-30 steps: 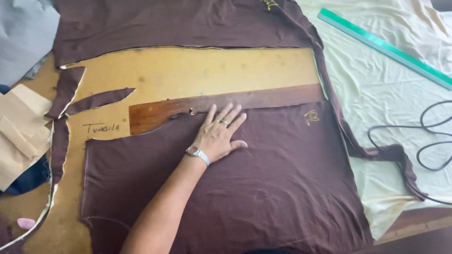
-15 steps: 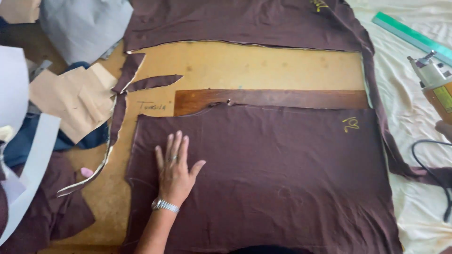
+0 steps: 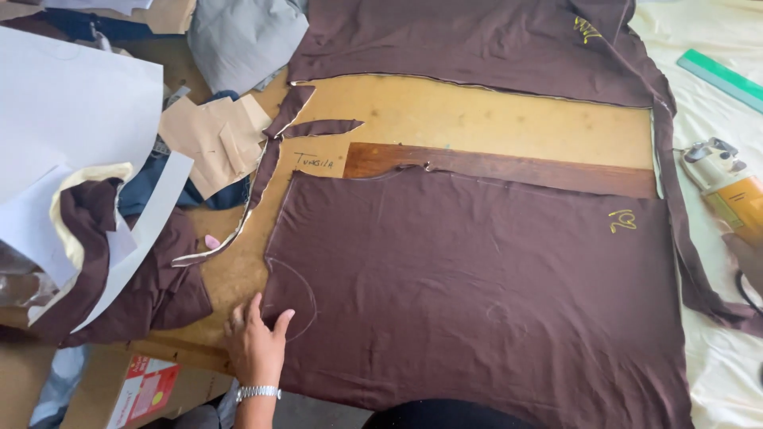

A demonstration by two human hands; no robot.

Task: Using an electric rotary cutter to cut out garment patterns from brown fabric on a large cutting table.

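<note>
Head view: the left hand (image 3: 256, 343), fingers spread wide and holding nothing, presses flat on the lower left corner of the brown cloth (image 3: 477, 294), keeping it smooth against the table (image 3: 477, 119); the right hand is out of view.

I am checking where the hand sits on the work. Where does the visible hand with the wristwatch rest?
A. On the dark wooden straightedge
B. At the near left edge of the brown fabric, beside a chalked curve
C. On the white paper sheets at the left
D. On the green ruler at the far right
B: the left hand lies flat at the near left edge of the brown fabric, fingers by the chalked curve.
</note>
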